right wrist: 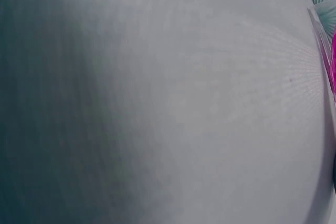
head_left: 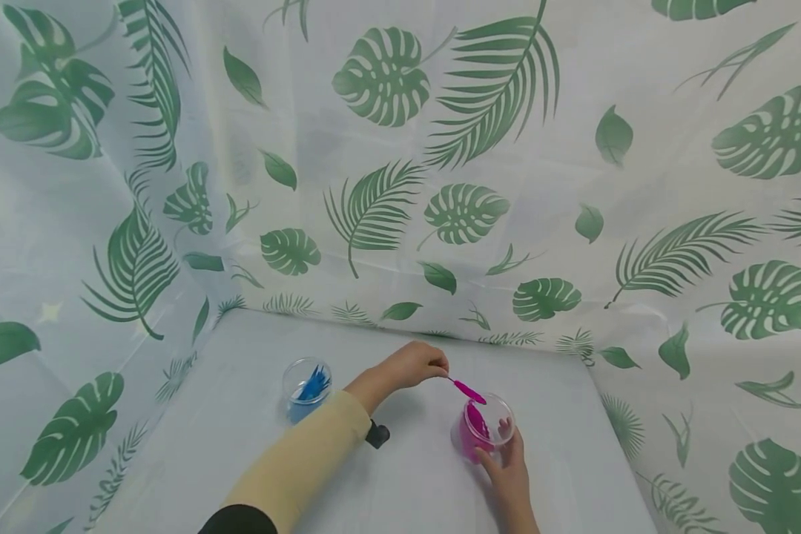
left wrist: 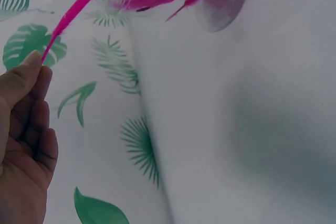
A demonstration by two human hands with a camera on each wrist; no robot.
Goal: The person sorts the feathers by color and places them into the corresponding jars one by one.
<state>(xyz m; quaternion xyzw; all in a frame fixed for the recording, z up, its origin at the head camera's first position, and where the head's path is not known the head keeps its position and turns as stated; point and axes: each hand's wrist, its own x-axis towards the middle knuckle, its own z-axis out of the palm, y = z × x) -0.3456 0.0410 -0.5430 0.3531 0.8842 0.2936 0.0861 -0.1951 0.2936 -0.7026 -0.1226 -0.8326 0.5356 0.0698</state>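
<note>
My left hand [head_left: 417,365] pinches a bright pink feather [head_left: 470,391] by its quill, between thumb and forefinger. The feather slants down to the right, its tip over the rim of a clear plastic cup [head_left: 466,439]. More pink feathers [head_left: 475,421] stand inside that cup. My right hand [head_left: 512,471] grips the cup from the right, thumb in front and fingers round the far side. In the left wrist view the left hand [left wrist: 29,114] and its feather [left wrist: 71,17] show plainly. The right wrist view catches only pink and clear plastic at its right edge; the hand is out of it.
Left of the left forearm stands another clear cup [head_left: 302,409] with blue feathers [head_left: 315,383]. Both cups are on a white table [head_left: 400,482]. Leaf-printed sheeting [head_left: 387,148] hangs behind the table and along its sides. A black device [head_left: 377,434] sits at the left wrist.
</note>
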